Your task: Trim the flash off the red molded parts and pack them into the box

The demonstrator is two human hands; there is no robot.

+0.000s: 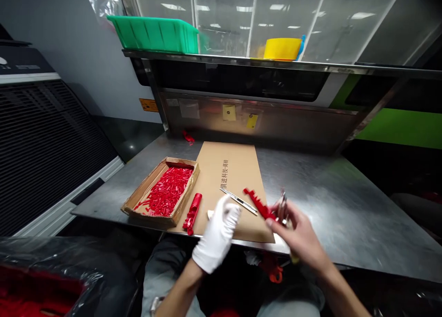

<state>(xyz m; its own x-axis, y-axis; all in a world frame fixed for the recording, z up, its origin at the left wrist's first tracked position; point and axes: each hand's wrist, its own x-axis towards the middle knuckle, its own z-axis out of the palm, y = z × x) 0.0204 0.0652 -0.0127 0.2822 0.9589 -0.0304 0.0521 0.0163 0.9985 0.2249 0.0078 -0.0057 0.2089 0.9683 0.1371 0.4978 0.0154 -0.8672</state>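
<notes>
My left hand (218,234) wears a white glove and hovers over the front of a cardboard sheet (238,158); its fingers are curled, and anything between them is hidden. My bare right hand (304,236) grips a long red plastic part (257,204) together with metal pliers (283,210), which are blurred. A slim metal knife (239,201) lies on the cardboard between my hands. To the left of my gloved hand rests another red part (192,214), near the table's front edge.
A cardboard tray (138,199) of small red pieces stands at the left of the metal table (304,174). Red scraps (188,136) lie farther back. A shelf above holds a green bin (155,34) and a yellow container (282,48). Red material under plastic (37,289) is at lower left.
</notes>
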